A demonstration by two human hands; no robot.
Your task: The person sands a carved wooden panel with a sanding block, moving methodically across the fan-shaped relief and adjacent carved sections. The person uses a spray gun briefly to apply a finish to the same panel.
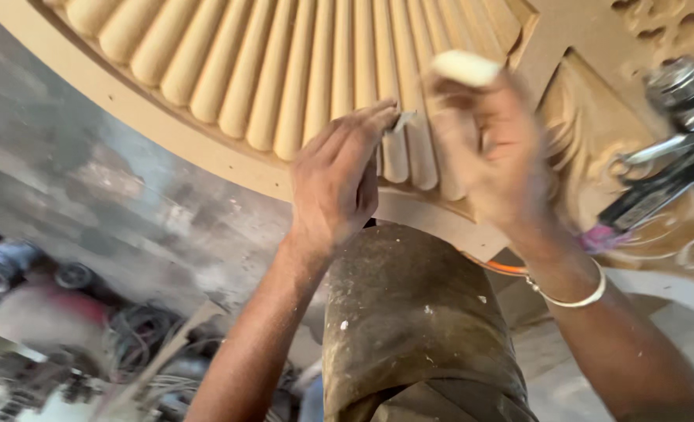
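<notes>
Dusty workshop floor point(128, 203), tools heaped far left. Left hand point(335, 176) pressed on fluted carved panel point(284, 70) at centre, fingers pinching small grey scrap point(403, 119) against a groove. Right hand point(491, 148), blurred, fingers closed on pale block point(466, 68) just above. Spray gun point(675, 148) lying right.

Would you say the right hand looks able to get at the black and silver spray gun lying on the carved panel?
Probably yes: the spray gun lies just beside the right hand with nothing between them, though that hand already holds a pale block.
</notes>
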